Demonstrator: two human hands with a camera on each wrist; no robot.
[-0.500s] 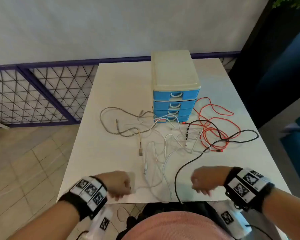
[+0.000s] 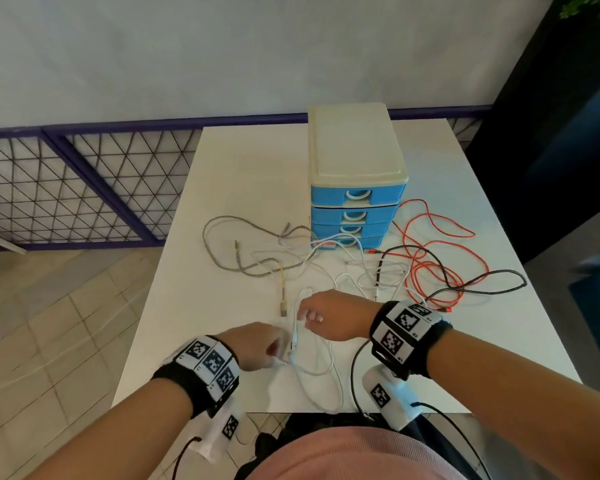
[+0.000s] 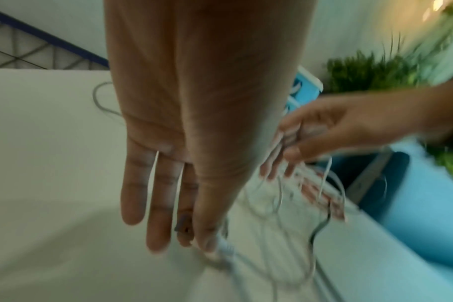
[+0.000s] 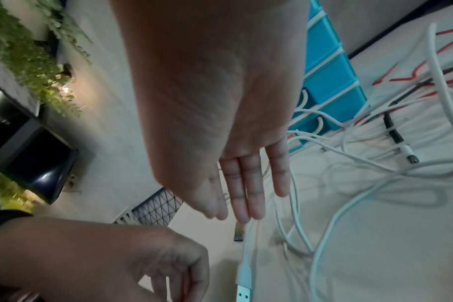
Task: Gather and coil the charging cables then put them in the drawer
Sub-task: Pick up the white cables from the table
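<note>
White rubbery charging cable [image 2: 321, 358] sprawls on the white table [image 2: 194, 306] by the blue drawer tower [image 2: 355, 202]; left hand [image 2: 257, 346] pinches its end. Right wrist cam: right hand [image 4: 220, 126] flat, fingers straight, holding nothing.

On the white desk [image 2: 222, 188] stands a blue four-drawer organizer [image 2: 355, 188] with a cream top, all drawers closed; before it lie tangled cables: a braided grey cable [image 2: 236, 233] at left, an orange cable [image 2: 430, 271] and a black cable [image 2: 482, 284] at right, white cables [image 2: 329, 372] in the middle; the left hand [image 2: 257, 346] pinches a white cable's end near the desk's front edge; the right hand [image 2: 333, 317] hovers just beside it, fingers curled downward.
</note>
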